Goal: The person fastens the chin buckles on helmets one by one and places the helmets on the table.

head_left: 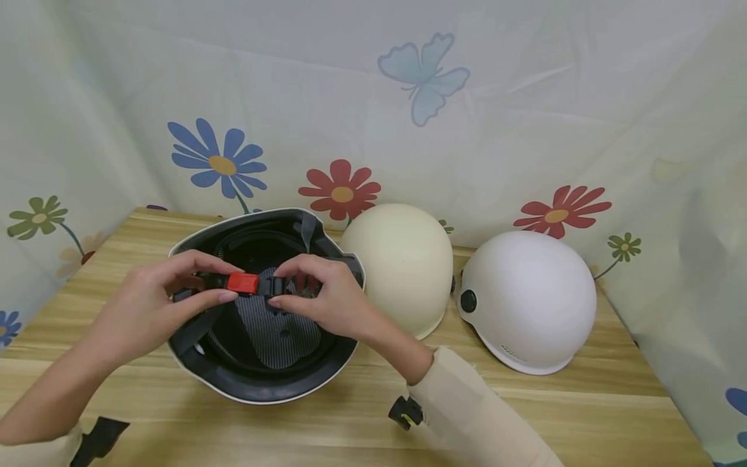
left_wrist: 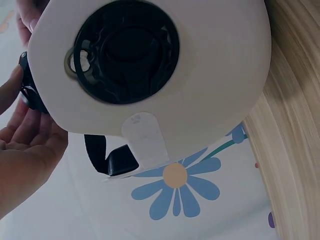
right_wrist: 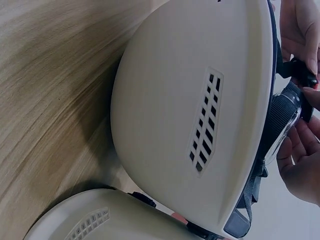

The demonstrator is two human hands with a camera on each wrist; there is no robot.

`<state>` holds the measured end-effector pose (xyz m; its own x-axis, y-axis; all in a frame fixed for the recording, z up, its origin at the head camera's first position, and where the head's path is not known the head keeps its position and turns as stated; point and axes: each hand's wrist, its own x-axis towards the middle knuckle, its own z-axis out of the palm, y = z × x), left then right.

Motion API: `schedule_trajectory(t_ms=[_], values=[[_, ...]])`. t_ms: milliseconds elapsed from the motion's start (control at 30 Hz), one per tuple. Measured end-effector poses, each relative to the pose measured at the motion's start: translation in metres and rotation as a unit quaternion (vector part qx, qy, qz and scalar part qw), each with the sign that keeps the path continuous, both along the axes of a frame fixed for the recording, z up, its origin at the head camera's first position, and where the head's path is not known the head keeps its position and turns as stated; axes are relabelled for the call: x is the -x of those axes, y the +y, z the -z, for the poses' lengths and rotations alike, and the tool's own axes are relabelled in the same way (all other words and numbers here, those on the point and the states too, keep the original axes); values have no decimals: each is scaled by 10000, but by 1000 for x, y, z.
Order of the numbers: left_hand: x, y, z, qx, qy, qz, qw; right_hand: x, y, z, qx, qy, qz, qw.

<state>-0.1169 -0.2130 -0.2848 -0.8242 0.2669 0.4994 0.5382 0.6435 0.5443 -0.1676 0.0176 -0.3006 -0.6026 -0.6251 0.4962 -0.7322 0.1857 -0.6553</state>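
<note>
An upturned helmet with a black padded inside rests on the table, its pale shell seen from the side in the wrist views. Above its opening is a chin-strap buckle, red at one end and black at the other. My left hand pinches the red end between thumb and index finger. The black end is pinched by my right hand. Both halves meet end to end; whether they are latched cannot be told. A black strap runs up from the shell to the hands.
A cream helmet stands dome-up just right of the upturned one. Farther right sits a white helmet, also dome-up. All are on a wood-grain table, with a flower-printed curtain behind and at the sides.
</note>
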Motion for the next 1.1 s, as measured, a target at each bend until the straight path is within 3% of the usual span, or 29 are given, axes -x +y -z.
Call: schedule_trajectory(t_ms=[367,800,1100], values=[[0,-1,1,-72,-21,181,9998,-1,0,-1,-65,-22,38,10000],[-2,-2,3,-117,26,-126,9998,-2,1,-3,-125,96,21,9999],[-3,0,4,-281,145,-161,9994,-3,1,-3,-83,62,17,9999]])
